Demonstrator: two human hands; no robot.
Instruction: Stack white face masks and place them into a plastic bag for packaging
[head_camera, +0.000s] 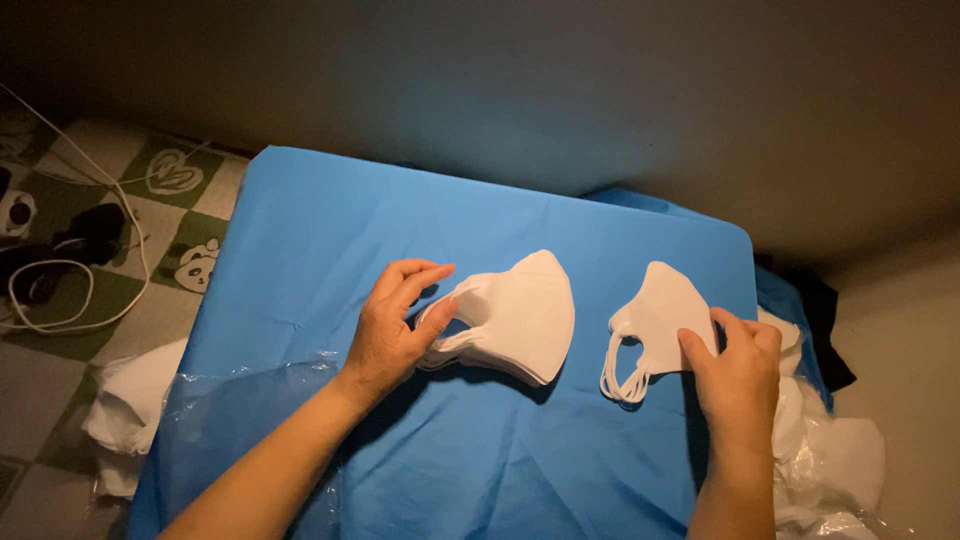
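On the blue cloth (480, 230) spread over the surface, two stacks of white face masks are laid side by side, a little apart. The larger stack (520, 315) is held at its ear-loop edge by the left hand (395, 325), thumb and fingers closed lightly around it. The smaller stack (655, 320) is pressed down under the fingertips of the right hand (740, 365). Clear plastic wrap (230, 400) is seen beside the left forearm.
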